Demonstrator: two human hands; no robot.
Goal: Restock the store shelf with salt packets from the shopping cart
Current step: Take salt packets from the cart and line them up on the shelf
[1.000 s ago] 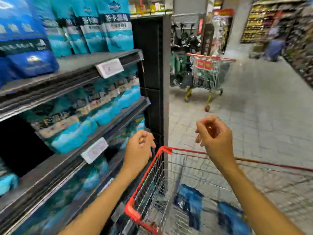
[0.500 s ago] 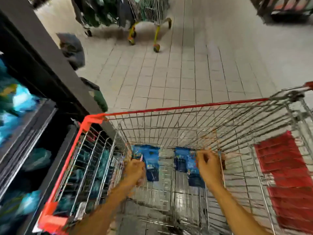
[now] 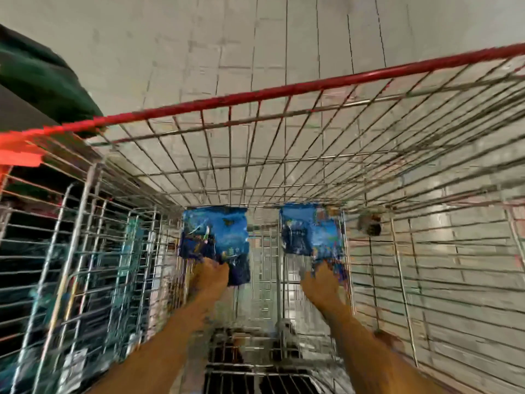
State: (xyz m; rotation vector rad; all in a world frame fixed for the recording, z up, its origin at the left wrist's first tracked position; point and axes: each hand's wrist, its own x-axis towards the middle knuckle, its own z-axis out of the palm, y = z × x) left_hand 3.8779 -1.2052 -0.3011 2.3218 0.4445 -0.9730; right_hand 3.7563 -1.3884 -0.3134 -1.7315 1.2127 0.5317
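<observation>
**Both hands reach the last salt packets at the cart's far end**

Plunging deeper than half a second ago, both arms now stretch along the wire shopping cart [image 3: 284,177] to its floor. Two blue salt packets lie side by side against the far wall, long axes running away from the person. The left hand [image 3: 210,275] meets the near edge of the left packet [image 3: 216,237]; the right hand [image 3: 321,282] meets that of the right packet [image 3: 311,230]. Blur hides whether the fingers have clamped. Each packet lies just beyond its own hand.

view: off the shelf, down into the cart [image 3: 284,92] | hands: left [image 3: 208,275], right [image 3: 322,282] lowered onto blue packets [image 3: 216,237]
</observation>
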